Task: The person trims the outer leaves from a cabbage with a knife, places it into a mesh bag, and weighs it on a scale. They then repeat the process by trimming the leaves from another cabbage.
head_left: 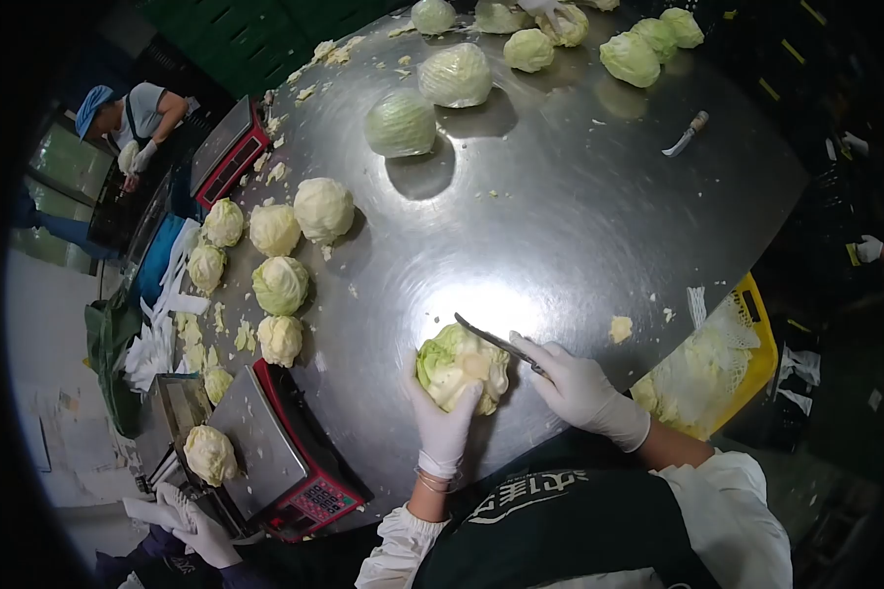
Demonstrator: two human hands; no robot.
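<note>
In the head view, my gloved left hand (442,422) grips a trimmed cabbage (459,378) from its near left side, low over the metal table. The cabbage's pale, cut stem end faces up, with green leaf at its upper left. My gloved right hand (581,385) is closed around the handle of a knife (491,337). The dark blade slants up and left, overlapping the far edge of the cabbage in this view.
Several trimmed cabbages (280,285) stand left, near a red scale (295,452). Film-wrapped cabbages (401,124) sit farther back. A second knife (686,134) lies far right; a yellow crate (756,339) holds leaves. A co-worker's gloved hands (192,525) are at lower left, another person (133,123) upper left.
</note>
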